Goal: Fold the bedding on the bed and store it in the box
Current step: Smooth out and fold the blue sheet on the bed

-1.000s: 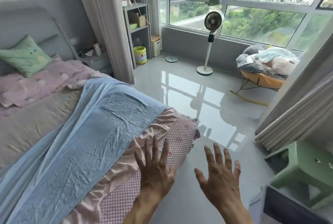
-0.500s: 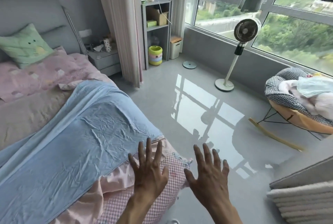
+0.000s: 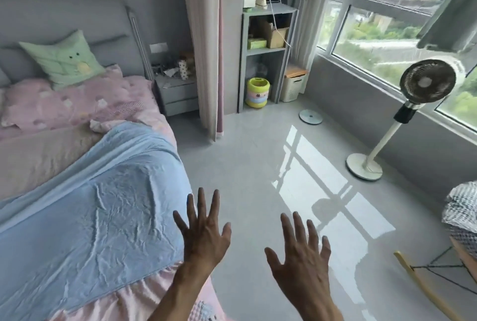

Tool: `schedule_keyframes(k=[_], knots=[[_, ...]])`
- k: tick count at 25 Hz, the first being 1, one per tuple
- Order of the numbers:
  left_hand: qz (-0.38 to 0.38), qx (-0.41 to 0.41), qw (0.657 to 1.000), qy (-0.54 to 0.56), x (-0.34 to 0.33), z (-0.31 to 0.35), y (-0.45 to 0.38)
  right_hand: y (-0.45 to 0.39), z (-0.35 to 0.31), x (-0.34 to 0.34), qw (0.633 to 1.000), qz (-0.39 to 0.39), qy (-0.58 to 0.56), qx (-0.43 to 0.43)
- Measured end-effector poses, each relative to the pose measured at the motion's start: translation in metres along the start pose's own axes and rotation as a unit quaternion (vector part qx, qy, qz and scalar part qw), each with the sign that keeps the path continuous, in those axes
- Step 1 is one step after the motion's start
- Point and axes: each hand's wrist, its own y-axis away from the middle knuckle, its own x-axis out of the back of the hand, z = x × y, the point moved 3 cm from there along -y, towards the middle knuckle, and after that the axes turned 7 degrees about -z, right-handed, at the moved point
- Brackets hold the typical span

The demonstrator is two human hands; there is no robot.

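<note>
While both hands (image 3: 204, 235) spread empty, blue sheet (image 3: 85, 217) edge near (bare floor (image 3: 258, 160) beyond)

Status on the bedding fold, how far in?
Nothing done: the blue sheet lies spread and unfolded on the bed. Nothing in hand: left hand and right hand are open, fingers splayed, holding nothing. Folding and storing remain; no box is in view.

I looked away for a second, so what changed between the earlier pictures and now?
The view swung left, so the green stool dropped out of frame. Nothing was taken hold of: the left hand and right hand stay spread, holding nothing. The wrinkled light-blue sheet lies unmoved on the bed.
</note>
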Motion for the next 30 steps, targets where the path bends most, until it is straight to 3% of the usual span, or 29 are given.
schedule_keyframes(k=[6, 11, 14, 23, 30], knots=[[0.016, 0.130, 0.991, -0.018, -0.011, 0.027, -0.061, -0.142, 0.015, -0.001, 0.987, -0.050, -0.020, 0.153], [0.025, 0.247, 0.969, -0.016, -0.035, 0.002, -0.128, -0.257, -0.016, -0.033, 0.960, -0.086, -0.025, 0.264], [0.025, 0.277, 0.961, -0.014, -0.044, -0.016, -0.183, -0.326, -0.041, -0.058, 0.949, -0.091, -0.018, 0.300], [0.063, 0.414, 0.908, -0.018, -0.031, -0.094, -0.338, -0.526, -0.177, -0.082, 0.892, -0.120, -0.031, 0.434], [0.046, 0.542, 0.839, -0.019, -0.036, -0.169, -0.433, -0.658, -0.322, -0.146, 0.802, -0.146, -0.023, 0.578]])
